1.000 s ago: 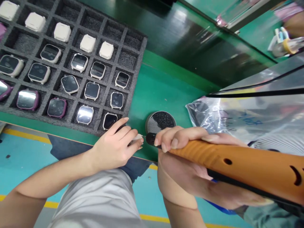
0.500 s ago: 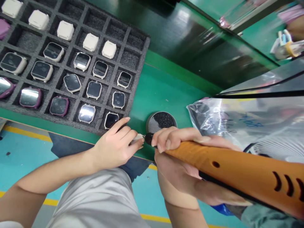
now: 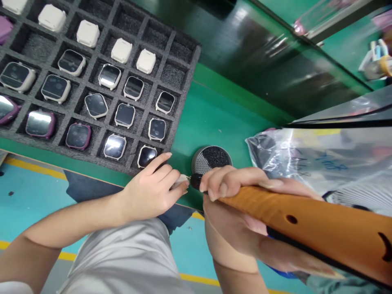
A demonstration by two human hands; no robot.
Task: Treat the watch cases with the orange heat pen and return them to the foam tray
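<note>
My left hand (image 3: 153, 190) pinches a small whitish watch (image 3: 180, 179), mostly covered by its fingers, at the bench's front edge. My right hand (image 3: 232, 208) wraps around an orange electric screwdriver (image 3: 294, 216) lying across the view toward the lower right. Its dark nose (image 3: 196, 181) points left, and a thin metal bit meets or nearly meets the watch's side; exact contact is too small to tell. Just behind the nose stands a round tin (image 3: 212, 157) with a perforated grey part and dark granules on top.
A dark foam tray (image 3: 128, 157) at the left holds several watches, white and purple, in square compartments. Clear plastic bags (image 3: 284, 155) with handwriting lie at the right on the green bench (image 3: 211, 114). A dark glossy panel (image 3: 232, 53) runs behind, and black cables cross at right.
The whole view has shifted slightly, so tray and tin appear a little further right. Both hands keep their grips, with screwdriver and watch in the same relation.
</note>
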